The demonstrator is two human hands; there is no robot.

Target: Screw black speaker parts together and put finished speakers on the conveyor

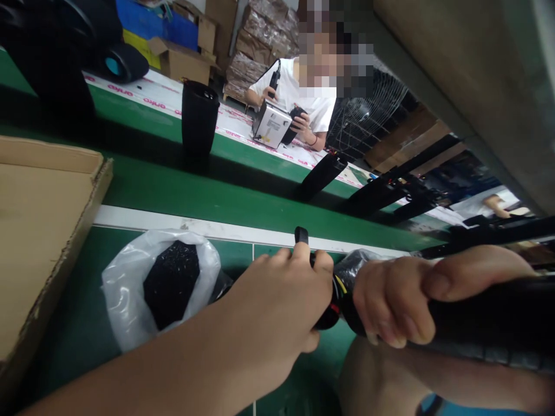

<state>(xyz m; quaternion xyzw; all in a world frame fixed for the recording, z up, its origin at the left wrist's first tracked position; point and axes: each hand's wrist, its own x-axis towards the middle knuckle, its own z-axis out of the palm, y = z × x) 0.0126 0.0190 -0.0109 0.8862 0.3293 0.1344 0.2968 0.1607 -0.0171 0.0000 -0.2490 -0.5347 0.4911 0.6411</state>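
My right hand is wrapped around a thick black tube that runs off to the right edge. My left hand is closed on a small black part at the tube's open end, where red and yellow wires show between the two hands. Both hands are low in the view, over the green bench. What the left palm covers is hidden.
A clear plastic bag of small black pieces lies left of my hands. A cardboard sheet fills the left edge. On the green conveyor stand a black cylinder and long black tubes. Across it a person handles a device.
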